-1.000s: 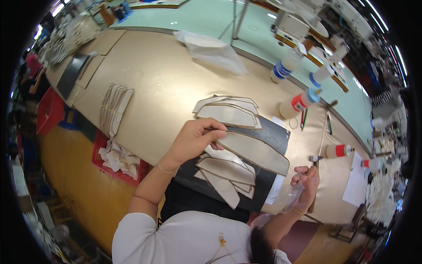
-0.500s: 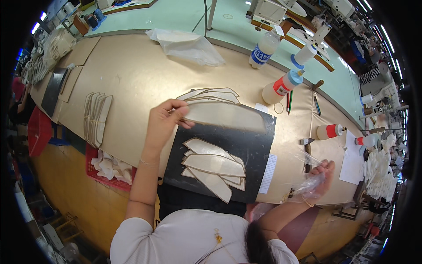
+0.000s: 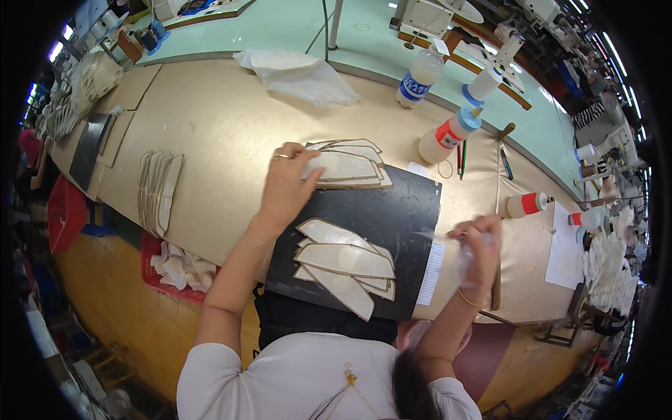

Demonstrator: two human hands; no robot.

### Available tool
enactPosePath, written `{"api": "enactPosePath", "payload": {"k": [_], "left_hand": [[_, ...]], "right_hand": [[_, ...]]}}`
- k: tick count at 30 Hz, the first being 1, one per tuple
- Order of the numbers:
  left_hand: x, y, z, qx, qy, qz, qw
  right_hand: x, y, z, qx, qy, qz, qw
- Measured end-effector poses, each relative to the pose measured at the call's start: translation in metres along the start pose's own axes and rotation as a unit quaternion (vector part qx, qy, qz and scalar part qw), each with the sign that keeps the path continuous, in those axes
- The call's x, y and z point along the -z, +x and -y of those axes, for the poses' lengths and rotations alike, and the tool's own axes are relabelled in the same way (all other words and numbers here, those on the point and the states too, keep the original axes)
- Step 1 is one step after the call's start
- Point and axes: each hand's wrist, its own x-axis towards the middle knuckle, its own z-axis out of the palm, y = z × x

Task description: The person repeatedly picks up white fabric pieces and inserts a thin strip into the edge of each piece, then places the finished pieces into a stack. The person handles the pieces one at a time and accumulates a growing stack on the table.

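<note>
My left hand (image 3: 287, 178) rests at the left end of the far pile of white curved panels (image 3: 350, 168) with brown edges, its thumb and forefinger apart and touching the top piece. That pile overlaps the far edge of a black board (image 3: 416, 210). A second, fanned pile of similar panels (image 3: 348, 264) lies on the board's near half. Off the board's right edge, my right hand (image 3: 479, 248) is closed around crumpled clear plastic film (image 3: 465, 266), and a thin wisp of it reaches left over the board.
A tied bundle of panels (image 3: 159, 190) lies left, above a red crate (image 3: 157, 269) of white pieces. Bottles (image 3: 448, 138) stand at the back right, near pencils (image 3: 462, 159). Farther back lies a white plastic bag (image 3: 297, 77). A printed sheet (image 3: 430, 273) lies beside the board.
The panel in my left hand has come down onto the far pile and the fingers have spread. My right hand has moved left and away from me with the clear film.
</note>
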Motion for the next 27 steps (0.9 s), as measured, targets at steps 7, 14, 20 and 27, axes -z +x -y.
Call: {"api": "enactPosePath", "payload": {"k": [7, 14, 20, 27], "left_hand": [[-0.04, 0.0, -0.017, -0.202, 0.05, 0.047, 0.977], [-0.046, -0.01, -0.008, -0.199, 0.069, 0.056, 0.976], [-0.049, -0.013, -0.004, -0.189, 0.05, 0.048, 0.979], [-0.048, -0.013, -0.002, -0.186, 0.039, 0.035, 0.981]], "right_hand": [[-0.065, 0.062, -0.076, 0.272, -0.411, 0.12, 0.862], [-0.103, 0.075, -0.103, 0.313, -0.537, 0.136, 0.772], [-0.114, 0.08, -0.107, 0.366, -0.601, 0.167, 0.69], [-0.119, 0.083, -0.105, 0.358, -0.617, 0.211, 0.669]]}}
